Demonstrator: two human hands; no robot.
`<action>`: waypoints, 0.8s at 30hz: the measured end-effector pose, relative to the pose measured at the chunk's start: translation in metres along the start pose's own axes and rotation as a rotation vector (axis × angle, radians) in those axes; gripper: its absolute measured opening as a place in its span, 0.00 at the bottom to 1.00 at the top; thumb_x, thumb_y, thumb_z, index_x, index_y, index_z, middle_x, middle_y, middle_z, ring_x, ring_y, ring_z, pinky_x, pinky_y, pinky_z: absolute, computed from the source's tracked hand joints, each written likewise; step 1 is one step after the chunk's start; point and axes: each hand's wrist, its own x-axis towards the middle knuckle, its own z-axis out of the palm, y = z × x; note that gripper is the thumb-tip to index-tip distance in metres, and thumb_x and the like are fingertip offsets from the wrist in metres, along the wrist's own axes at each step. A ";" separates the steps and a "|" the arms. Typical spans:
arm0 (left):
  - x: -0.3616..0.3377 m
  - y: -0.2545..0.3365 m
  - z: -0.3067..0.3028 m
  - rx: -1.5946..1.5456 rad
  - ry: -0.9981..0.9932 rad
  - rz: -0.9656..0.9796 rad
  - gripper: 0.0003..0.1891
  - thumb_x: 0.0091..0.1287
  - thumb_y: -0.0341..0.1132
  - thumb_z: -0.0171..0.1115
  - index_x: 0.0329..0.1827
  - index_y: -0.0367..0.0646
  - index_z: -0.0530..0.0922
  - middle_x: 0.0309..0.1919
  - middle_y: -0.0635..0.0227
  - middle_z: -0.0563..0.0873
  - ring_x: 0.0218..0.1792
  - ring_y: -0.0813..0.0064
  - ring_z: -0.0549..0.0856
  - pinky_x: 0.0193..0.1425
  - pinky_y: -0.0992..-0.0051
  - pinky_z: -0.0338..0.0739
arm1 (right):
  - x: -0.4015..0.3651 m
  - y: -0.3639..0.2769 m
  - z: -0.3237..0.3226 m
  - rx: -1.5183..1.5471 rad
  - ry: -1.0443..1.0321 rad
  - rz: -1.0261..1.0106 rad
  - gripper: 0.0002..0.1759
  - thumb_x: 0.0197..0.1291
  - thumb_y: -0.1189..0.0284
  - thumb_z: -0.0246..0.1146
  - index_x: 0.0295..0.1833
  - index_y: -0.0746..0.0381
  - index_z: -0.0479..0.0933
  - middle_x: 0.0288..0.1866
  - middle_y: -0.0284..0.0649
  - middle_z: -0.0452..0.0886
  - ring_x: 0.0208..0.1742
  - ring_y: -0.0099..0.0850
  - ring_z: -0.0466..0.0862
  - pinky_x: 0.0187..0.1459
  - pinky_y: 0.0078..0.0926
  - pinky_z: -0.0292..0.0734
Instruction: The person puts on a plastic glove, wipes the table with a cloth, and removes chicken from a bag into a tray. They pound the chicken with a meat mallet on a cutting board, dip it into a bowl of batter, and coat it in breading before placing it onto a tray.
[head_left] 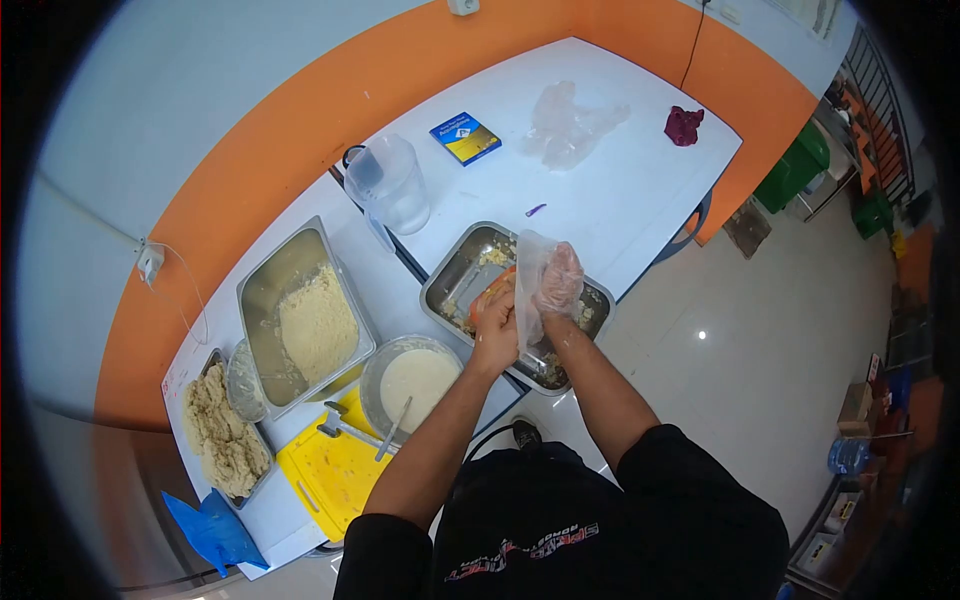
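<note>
Over a metal tray with bits of food in it, my two hands are close together. Clear plastic, like a thin glove or bag, covers my right hand and hangs loose on its left side. The plastic blurs the fingers of that hand. Bare and closed, my left hand grips the loose edge of the plastic. Something orange shows in the tray just beyond my left hand.
Left of the tray are a bowl of batter with a metal utensil, a deep pan of crumbs, a dough tray and a yellow board. Beyond stand a clear jug, a blue-yellow box and a crumpled bag.
</note>
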 end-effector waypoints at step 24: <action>0.003 0.079 -0.042 0.614 -0.368 0.170 0.06 0.62 0.35 0.66 0.41 0.53 0.84 0.42 0.66 0.74 0.50 0.63 0.75 0.52 0.62 0.64 | 0.025 -0.065 -0.063 0.146 -0.784 0.501 0.25 0.77 0.55 0.51 0.31 0.60 0.78 0.28 0.35 0.78 0.34 0.30 0.77 0.43 0.30 0.76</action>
